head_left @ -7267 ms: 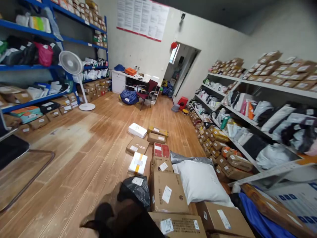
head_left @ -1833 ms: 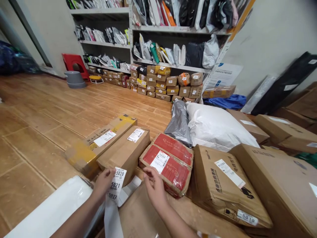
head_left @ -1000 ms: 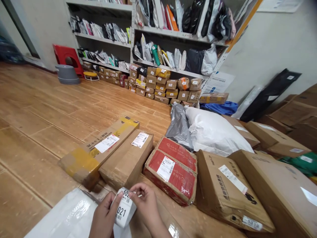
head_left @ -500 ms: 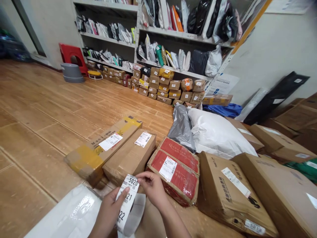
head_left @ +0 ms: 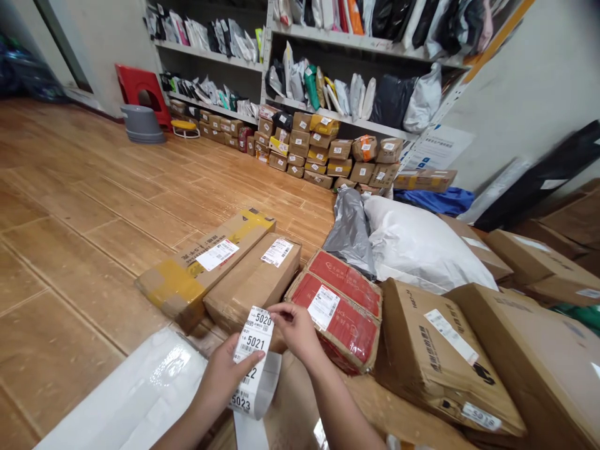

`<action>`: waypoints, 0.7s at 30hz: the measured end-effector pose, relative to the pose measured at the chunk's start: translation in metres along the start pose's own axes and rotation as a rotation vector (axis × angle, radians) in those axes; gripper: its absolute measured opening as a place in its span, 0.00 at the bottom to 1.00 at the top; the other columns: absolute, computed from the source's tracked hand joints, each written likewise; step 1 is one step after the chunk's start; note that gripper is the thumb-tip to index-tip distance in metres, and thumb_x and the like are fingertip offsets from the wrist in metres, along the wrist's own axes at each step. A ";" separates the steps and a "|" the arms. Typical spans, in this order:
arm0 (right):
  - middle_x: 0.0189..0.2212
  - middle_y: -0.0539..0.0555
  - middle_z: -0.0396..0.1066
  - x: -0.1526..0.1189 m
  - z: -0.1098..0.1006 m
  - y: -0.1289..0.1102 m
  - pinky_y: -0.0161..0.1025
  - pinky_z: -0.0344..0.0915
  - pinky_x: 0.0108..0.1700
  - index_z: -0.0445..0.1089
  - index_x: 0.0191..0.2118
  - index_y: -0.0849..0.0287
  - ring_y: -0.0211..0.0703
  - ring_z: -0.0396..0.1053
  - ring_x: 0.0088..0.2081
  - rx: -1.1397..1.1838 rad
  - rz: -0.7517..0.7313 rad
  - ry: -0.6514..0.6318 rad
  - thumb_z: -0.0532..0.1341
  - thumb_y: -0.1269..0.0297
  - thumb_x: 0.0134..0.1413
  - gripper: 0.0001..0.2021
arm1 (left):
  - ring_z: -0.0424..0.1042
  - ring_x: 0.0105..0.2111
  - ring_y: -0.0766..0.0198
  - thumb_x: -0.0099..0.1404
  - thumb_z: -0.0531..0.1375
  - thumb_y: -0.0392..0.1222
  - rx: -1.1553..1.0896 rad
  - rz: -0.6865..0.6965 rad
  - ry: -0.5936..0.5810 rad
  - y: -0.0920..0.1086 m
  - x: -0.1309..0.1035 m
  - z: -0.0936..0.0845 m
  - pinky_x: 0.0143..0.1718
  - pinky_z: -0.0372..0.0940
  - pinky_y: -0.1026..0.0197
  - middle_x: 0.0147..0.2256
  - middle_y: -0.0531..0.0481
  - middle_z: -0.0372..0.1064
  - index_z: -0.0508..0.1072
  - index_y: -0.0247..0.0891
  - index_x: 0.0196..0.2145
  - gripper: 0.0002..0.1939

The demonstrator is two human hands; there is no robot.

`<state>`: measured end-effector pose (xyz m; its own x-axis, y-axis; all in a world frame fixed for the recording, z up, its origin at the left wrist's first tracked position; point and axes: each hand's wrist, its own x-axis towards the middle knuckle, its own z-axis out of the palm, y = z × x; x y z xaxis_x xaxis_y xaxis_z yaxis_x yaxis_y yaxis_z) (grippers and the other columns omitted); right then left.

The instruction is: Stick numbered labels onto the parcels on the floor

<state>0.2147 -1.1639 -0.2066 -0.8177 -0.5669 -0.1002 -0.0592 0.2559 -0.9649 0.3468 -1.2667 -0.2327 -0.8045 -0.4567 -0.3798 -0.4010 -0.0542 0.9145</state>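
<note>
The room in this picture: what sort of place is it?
Most likely a parcel station or small sorting room: the shelves hold rows of bagged packages, labelled boxes are stacked beneath, and the left hand holds a strip of numbered labels.

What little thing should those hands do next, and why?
Probably peel the top label, 5020, from the label strip: the right hand's fingers are at that label's upper right corner, and the left hand grips the strip lower down, which should steady it.
</note>
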 end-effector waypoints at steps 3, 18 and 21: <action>0.32 0.57 0.79 0.000 0.000 -0.003 0.41 0.70 0.40 0.77 0.31 0.60 0.45 0.75 0.34 -0.006 0.001 -0.011 0.60 0.67 0.46 0.09 | 0.74 0.37 0.50 0.49 0.63 0.57 -0.019 -0.002 -0.002 0.001 0.000 -0.001 0.39 0.65 0.54 0.35 0.45 0.77 0.71 0.36 0.37 0.23; 0.24 0.53 0.75 -0.014 0.004 0.010 0.34 0.64 0.30 0.74 0.27 0.61 0.38 0.68 0.25 -0.168 0.021 0.072 0.63 0.68 0.46 0.03 | 0.76 0.37 0.47 0.46 0.63 0.42 0.297 -0.197 -0.461 -0.006 -0.022 0.007 0.35 0.64 0.56 0.34 0.46 0.78 0.75 0.38 0.31 0.11; 0.27 0.53 0.76 -0.021 0.033 0.009 0.32 0.66 0.33 0.76 0.28 0.60 0.39 0.72 0.30 -0.368 -0.049 -0.102 0.63 0.74 0.46 0.05 | 0.75 0.38 0.43 0.40 0.68 0.44 0.445 -0.151 -0.557 -0.018 -0.025 0.005 0.37 0.65 0.53 0.34 0.45 0.78 0.76 0.40 0.31 0.16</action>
<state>0.2498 -1.1756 -0.2209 -0.7489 -0.6555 -0.0974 -0.3134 0.4799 -0.8194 0.3720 -1.2497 -0.2400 -0.7823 0.0537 -0.6205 -0.5701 0.3396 0.7481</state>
